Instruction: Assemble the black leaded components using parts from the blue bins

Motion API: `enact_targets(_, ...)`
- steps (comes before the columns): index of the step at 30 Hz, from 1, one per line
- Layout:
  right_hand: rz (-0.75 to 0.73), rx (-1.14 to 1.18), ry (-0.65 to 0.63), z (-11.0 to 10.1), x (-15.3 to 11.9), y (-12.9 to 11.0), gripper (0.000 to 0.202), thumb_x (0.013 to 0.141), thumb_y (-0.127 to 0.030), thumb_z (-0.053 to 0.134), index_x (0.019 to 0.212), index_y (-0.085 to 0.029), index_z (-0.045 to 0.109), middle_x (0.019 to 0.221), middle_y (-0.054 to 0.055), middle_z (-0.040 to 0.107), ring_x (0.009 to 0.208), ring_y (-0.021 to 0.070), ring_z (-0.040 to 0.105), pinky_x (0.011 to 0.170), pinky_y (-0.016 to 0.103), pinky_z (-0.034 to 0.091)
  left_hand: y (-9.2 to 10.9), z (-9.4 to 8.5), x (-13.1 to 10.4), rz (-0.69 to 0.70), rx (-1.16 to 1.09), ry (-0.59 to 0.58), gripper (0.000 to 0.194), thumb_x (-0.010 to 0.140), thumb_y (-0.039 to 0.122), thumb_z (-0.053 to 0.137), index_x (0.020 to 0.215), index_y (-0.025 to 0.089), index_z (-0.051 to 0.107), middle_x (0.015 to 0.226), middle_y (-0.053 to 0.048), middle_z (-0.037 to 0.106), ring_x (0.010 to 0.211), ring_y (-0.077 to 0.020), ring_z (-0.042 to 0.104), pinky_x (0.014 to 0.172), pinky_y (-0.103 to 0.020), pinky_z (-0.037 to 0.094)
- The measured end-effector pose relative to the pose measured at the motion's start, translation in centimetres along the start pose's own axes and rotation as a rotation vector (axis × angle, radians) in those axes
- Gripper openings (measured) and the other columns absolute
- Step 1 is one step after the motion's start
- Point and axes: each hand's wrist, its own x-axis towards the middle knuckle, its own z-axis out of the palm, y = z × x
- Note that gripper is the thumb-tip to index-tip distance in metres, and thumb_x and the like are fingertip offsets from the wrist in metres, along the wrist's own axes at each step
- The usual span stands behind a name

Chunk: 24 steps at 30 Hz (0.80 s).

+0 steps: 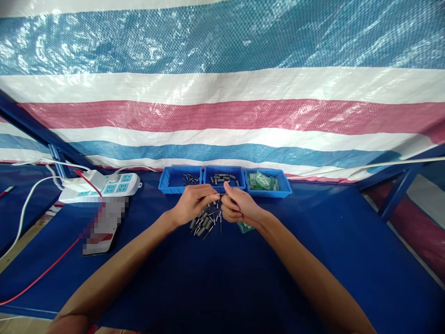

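My left hand [195, 203] is closed, thumb and fingers pinching a small thin metal piece [219, 196] at its tip. Touching or almost touching it, my right hand [239, 204] is curled with the thumb raised; what lies inside its fingers is hidden. Below and between the hands is a loose pile of grey cylinders and thin metal pins [205, 223] on the blue table [215, 278]. A green packet [245, 227] shows partly under my right hand.
Behind the hands stand three blue bins: left with pins [171, 180], middle with grey cylinders [207, 178], right with green packets [285, 186]. At left are a white power strip [132, 184], cables and a blurred phone [104, 227]. A striped sheet [222, 116] hangs behind.
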Motion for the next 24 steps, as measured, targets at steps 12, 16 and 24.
enact_targets(12, -0.1, -0.223, 0.135, 0.32, 0.18, 0.02, 0.062, 0.092, -0.058, 0.036, 0.044, -0.018, 0.034, 0.034, -0.007, 0.03, 0.029, 0.0037, 0.022, 0.033, 0.018, 0.015, 0.09, 0.0, 0.1, 0.022, 0.031, 0.025, 0.023, 0.092, 0.027, 0.05, 0.078, 0.013, 0.061, 0.066, 0.001, 0.056, 0.059, -0.0076, 0.048, 0.057, -0.019, 0.038)
enact_targets(16, -0.113, -0.274, 0.172, 0.61, 0.21, -0.15, 0.063, 0.092, -0.057, 0.035, 0.043, -0.018, 0.033, 0.033, -0.007, 0.03, 0.029, 0.0036, 0.022, 0.033, 0.018, 0.017, -0.06, -0.06, 0.18, 0.01, 0.034, 0.035, 0.022, 0.092, 0.027, 0.051, 0.08, 0.013, 0.063, 0.069, -0.001, 0.06, 0.06, -0.008, 0.052, 0.058, -0.018, 0.04)
enact_targets(24, -0.094, -0.205, 0.178, 0.55, 0.13, -0.39, 0.063, 0.091, -0.057, 0.038, 0.042, -0.019, 0.032, 0.031, -0.007, 0.027, 0.028, 0.0037, 0.02, 0.033, 0.019, 0.014, -0.24, -0.57, 0.34, 0.008, 0.032, 0.071, 0.019, 0.088, 0.031, 0.057, 0.091, 0.014, 0.064, 0.085, -0.006, 0.064, 0.065, -0.0095, 0.054, 0.058, -0.021, 0.043)
